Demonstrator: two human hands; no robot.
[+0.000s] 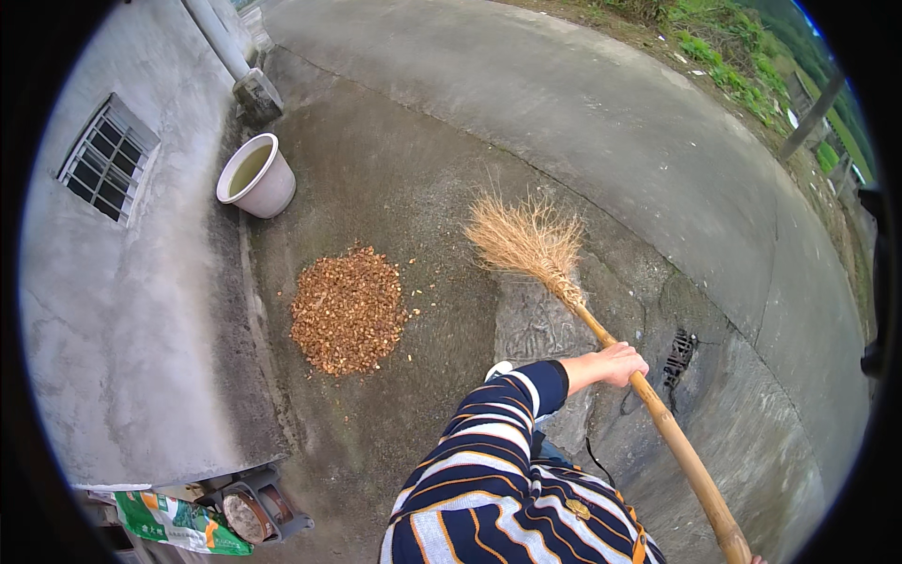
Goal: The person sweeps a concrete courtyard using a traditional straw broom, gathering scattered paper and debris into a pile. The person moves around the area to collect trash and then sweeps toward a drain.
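A straw broom (681, 442) with a long bamboo handle slants across the right side, its bristles fanned out over the concrete. My left hand (620, 364) is closed round the handle, partway down from the bristles. At the bottom edge, a sliver of my right hand (757, 560) shows against the thick end of the handle, closed on it; most of that hand is out of view. Left of the broom lies a rounded pile of small brown dried pieces (349, 311), with a few scattered beside it. The bristles are apart from the pile.
A pale tub of greenish liquid (268, 184) stands by the grey wall (141, 310), below a pipe (218, 38). A green-and-white bag (178, 522) and a dark metal device (258, 508) sit lower left. A dark grate (680, 357) lies right of my left hand.
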